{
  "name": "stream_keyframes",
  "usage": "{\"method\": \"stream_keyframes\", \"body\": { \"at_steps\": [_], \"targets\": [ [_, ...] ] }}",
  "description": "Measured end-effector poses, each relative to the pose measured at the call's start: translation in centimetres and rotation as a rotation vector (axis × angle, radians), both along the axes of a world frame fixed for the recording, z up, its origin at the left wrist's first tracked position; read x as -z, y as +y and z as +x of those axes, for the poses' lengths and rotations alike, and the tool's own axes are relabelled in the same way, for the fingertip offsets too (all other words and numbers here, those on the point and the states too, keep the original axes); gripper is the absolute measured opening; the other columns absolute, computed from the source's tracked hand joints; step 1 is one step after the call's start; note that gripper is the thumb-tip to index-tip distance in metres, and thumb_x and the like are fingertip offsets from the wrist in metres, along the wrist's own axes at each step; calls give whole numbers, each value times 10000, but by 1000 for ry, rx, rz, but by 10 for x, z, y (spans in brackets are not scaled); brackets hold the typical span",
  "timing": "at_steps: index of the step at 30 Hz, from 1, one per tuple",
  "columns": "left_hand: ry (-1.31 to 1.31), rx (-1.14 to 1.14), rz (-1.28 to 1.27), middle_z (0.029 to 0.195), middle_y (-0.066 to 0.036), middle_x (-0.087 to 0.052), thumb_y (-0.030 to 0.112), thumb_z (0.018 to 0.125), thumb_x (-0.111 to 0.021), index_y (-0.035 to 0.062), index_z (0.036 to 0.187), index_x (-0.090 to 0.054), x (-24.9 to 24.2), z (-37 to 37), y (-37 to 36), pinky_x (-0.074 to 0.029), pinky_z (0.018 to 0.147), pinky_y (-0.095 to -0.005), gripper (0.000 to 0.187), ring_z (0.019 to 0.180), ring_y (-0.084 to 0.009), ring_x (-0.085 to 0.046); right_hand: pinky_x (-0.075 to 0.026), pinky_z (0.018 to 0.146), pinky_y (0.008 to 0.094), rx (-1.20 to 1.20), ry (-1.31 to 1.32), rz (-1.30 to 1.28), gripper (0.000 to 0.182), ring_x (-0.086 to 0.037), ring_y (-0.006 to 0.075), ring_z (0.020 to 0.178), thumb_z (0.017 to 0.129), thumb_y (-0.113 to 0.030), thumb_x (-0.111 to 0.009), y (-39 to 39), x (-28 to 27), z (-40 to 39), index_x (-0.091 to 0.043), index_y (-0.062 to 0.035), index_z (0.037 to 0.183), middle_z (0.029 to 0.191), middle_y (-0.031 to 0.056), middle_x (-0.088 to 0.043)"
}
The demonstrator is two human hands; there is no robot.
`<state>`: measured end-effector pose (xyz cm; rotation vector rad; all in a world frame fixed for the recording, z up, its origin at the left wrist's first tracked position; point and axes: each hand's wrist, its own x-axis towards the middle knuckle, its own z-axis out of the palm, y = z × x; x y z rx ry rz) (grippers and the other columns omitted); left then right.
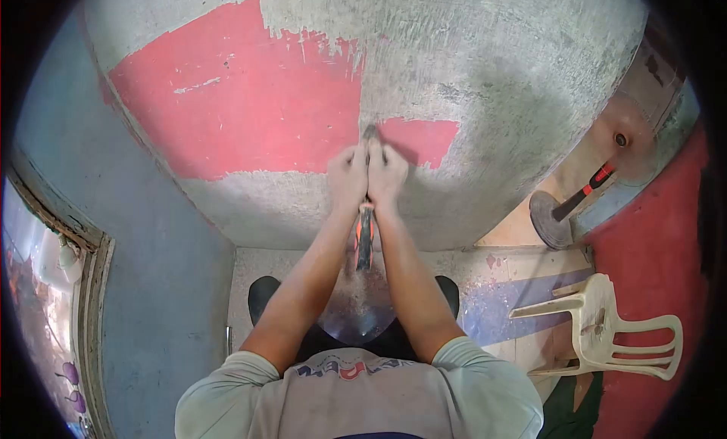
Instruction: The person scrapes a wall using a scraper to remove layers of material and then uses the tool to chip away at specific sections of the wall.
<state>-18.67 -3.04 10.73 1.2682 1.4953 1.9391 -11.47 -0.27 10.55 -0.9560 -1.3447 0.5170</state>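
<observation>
Against the wall (485,83), both hands, left (347,175) and right (387,174), gripped one scraper (370,130); a trowel (564,212) leaned at 3 o'clock.

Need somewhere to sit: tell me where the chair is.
Head view, lower right: the chair lies tipped on the floor beside the red wall.

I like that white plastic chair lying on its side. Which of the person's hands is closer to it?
Right. The right hand is on the chair's side, up on the wall with the scraper; the white plastic chair lies lower right. The left hand is just beyond it.
</observation>
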Motion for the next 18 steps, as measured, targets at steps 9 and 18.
{"method": "stream_keyframes", "body": {
  "at_steps": [9, 18],
  "targets": [
    [4, -16, 8, 778, -78, -726, 272, 1005, -643, -29, 951, -756, 64, -6, 22, -474, 677, -328, 326, 730, -104, -604, -451, 605, 438, 57, -63, -31, 380, -581, 308, 585, 977, -288, -657, 0, 33, 2, -660, 53, 809, 675, 225, -610],
    [-99, 48, -32, 734, -45, -692, 253, 1010, -644, -36, 892, -745, 115, -2, 13, -468, 665, -317, 329, 729, -86, -590, -399, 556, 412, 45, -49, -31, 384, -494, 224, 558, 975, -246, -671, -2, 86, 4, -603, 51, 742, 617, 180, -532]
  ]
}}
